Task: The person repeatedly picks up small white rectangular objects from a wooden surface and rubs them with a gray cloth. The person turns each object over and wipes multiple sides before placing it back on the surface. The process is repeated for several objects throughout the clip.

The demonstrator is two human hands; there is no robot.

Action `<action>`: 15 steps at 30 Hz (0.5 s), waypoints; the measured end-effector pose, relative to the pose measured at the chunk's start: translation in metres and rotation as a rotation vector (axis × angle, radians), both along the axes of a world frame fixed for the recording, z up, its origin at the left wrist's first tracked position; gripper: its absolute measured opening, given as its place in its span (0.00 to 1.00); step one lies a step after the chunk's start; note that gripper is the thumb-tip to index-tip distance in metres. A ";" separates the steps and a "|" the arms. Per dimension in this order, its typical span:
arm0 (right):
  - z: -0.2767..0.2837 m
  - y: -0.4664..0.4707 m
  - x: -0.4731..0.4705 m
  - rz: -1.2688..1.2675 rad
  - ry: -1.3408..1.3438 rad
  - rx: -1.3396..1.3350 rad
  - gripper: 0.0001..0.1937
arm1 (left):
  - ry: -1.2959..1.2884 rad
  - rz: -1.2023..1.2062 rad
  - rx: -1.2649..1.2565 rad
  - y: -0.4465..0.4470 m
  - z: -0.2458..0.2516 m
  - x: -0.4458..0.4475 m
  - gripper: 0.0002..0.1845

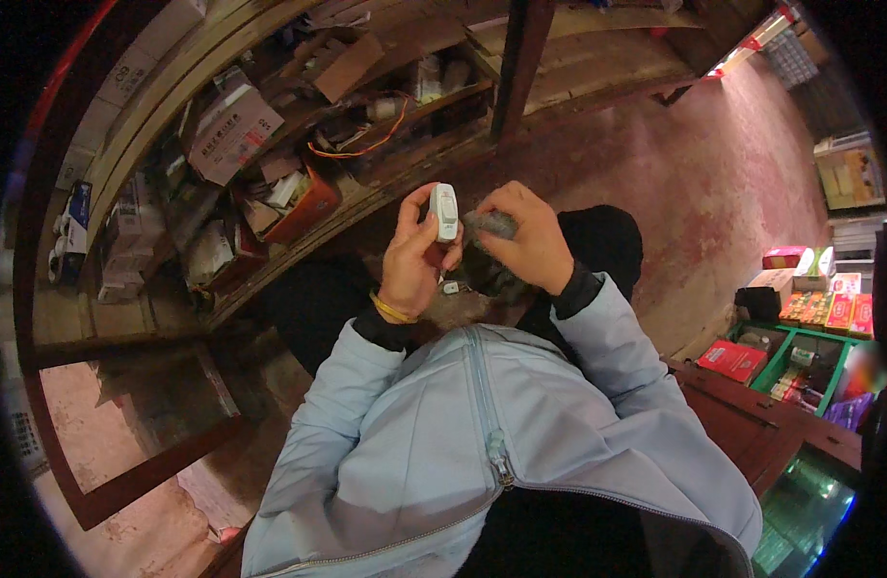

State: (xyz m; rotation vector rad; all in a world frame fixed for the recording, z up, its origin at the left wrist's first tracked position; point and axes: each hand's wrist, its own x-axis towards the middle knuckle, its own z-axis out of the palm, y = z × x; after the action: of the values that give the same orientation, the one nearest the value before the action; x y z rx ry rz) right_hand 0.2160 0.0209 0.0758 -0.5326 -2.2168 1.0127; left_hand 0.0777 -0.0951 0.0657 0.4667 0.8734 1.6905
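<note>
A small white plastic switch (pixel 445 214) with a raised rocker on its face stands upright in my left hand (pixel 408 264), held between thumb and fingers. To its right, my right hand (pixel 533 235) pinches a crumpled grey cloth (pixel 495 225) close beside the switch, with a narrow gap between them. Lower down, below my left fingers, hangs or lies a small white piece (pixel 451 287); whether it joins the switch cannot be made out. Both hands are in front of my light blue jacket, above my knees.
Wooden shelves (pixel 385 189) at left hold a cardboard box (pixel 234 141), an orange-red box (pixel 306 206) and an orange wire (pixel 371 150). A glazed cabinet door (pixel 150 473) hangs open at lower left. At right, a green divided crate (pixel 772 359) and packaged goods (pixel 841 307) stand by a brown counter (pixel 739 426).
</note>
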 end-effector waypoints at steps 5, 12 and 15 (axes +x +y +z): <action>0.004 0.003 0.004 0.003 0.122 -0.148 0.10 | -0.093 -0.120 0.046 -0.001 -0.004 -0.004 0.20; 0.007 -0.013 -0.004 0.101 0.095 -0.073 0.09 | 0.177 0.074 -0.170 0.003 0.000 0.011 0.20; 0.000 -0.006 -0.006 0.072 0.058 -0.037 0.10 | 0.116 0.075 -0.129 0.003 -0.009 0.007 0.20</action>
State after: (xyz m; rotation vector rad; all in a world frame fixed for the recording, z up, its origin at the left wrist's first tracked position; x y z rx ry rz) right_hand 0.2104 0.0152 0.0760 -0.4368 -2.1833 1.0951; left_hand 0.0843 -0.0922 0.0569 0.4524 1.0896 1.6754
